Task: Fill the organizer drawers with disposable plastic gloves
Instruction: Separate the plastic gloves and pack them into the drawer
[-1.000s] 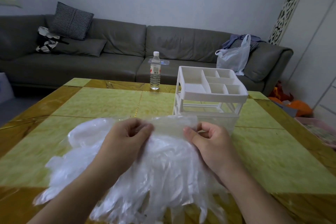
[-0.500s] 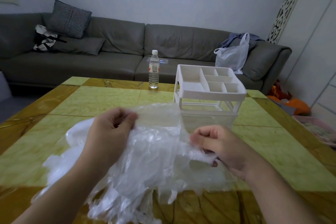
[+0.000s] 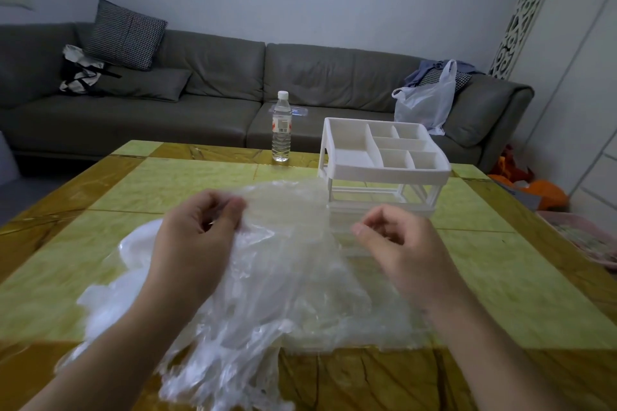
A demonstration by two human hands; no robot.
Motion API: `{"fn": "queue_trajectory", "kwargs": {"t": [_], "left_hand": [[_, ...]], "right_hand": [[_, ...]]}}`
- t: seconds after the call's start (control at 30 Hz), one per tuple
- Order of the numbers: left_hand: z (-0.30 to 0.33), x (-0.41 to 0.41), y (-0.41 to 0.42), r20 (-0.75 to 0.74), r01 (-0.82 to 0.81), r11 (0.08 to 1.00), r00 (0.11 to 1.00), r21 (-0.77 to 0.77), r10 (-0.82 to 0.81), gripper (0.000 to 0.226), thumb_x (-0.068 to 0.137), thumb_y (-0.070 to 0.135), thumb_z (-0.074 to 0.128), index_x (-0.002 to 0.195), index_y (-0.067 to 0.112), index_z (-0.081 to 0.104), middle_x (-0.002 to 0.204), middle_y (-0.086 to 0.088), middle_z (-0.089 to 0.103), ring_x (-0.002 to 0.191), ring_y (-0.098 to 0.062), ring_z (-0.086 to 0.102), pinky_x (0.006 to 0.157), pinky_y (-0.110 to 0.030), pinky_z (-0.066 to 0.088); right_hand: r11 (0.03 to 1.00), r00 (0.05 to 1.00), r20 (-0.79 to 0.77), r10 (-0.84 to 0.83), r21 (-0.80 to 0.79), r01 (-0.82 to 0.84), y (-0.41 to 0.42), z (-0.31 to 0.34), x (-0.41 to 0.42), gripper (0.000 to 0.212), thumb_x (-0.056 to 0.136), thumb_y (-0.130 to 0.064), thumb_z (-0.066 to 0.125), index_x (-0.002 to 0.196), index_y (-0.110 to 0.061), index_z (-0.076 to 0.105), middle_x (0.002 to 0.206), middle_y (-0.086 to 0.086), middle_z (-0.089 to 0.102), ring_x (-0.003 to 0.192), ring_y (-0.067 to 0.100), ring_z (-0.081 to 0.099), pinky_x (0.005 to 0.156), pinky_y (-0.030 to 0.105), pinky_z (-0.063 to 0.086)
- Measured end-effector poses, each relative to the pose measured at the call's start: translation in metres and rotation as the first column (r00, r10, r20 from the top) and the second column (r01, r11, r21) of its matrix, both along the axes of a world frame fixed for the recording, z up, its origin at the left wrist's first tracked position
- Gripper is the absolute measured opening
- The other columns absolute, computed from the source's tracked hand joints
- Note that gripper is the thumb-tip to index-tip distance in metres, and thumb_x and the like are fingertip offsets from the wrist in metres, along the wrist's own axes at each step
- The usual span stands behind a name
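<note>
Pinching the upper edge of a thin, clear disposable plastic glove (image 3: 283, 210), the left hand (image 3: 197, 237) has its thumb and fingertips (image 3: 233, 210) pressed together on the film, lifting it off the heap. At about three o'clock from it, the right hand (image 3: 400, 243) hovers with its fingers curled loosely inward, thumb and forefinger close together; whether they grip any film cannot be told. Beneath both wrists a crumpled pile of translucent white plastic gloves (image 3: 233, 327) spreads over the yellow-green and brown marbled table (image 3: 167, 177). At one o'clock from the hands stands the white plastic organizer with a divided top tray (image 3: 384, 157), near the pile. At twelve o'clock, a clear water bottle with a white cap (image 3: 281, 130) stands at the table's far edge.
</note>
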State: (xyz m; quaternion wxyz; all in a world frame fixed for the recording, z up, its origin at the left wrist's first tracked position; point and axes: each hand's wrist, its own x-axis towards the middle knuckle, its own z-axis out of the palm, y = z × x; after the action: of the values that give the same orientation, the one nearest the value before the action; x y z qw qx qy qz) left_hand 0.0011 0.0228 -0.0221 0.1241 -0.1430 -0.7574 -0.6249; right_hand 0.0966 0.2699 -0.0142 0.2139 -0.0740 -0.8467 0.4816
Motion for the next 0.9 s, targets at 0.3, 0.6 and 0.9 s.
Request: {"fn": "queue_trajectory", "kwargs": {"t": [0.3,0.6,0.9], "left_hand": [[-0.001,0.009,0.007,-0.020,0.023,0.999,1.000,-0.042,-0.024,0.019,0.100,0.028,0.064,0.083,0.022,0.070,0.068,-0.002,0.068,0.044,-0.012,0.050,0.039,-0.025,0.040],[0.001,0.002,0.000,-0.021,-0.016,1.000,1.000,-0.011,0.015,0.018,0.101,0.028,0.065,0.085,0.021,0.071,0.070,-0.005,0.069,0.048,-0.019,0.052,0.042,-0.030,0.042],[0.003,0.001,-0.003,0.025,-0.003,0.998,1.000,0.061,0.001,0.019,0.100,0.030,0.064,0.085,0.021,0.071,0.063,-0.001,0.066,0.044,-0.014,0.048,0.039,-0.027,0.039]], "right_hand": [[0.788,0.957,0.076,0.279,-0.587,-0.183,-0.044,-0.015,-0.008,0.028,0.087,-0.012,0.083,0.103,0.009,0.072,0.085,0.013,0.072,0.077,0.023,0.068,0.077,0.040,0.056],[0.740,0.906,0.120,0.407,-0.625,-0.249,-0.013,-0.002,0.000,0.019,0.080,-0.014,0.089,0.084,-0.004,0.074,0.082,0.016,0.056,0.076,0.034,0.048,0.065,0.037,0.042],[0.885,0.899,0.291,0.328,-0.428,-0.185,0.008,0.003,0.003,0.025,0.084,-0.005,0.084,0.085,-0.004,0.059,0.063,0.009,0.062,0.048,0.018,0.050,0.041,0.026,0.038]]}}
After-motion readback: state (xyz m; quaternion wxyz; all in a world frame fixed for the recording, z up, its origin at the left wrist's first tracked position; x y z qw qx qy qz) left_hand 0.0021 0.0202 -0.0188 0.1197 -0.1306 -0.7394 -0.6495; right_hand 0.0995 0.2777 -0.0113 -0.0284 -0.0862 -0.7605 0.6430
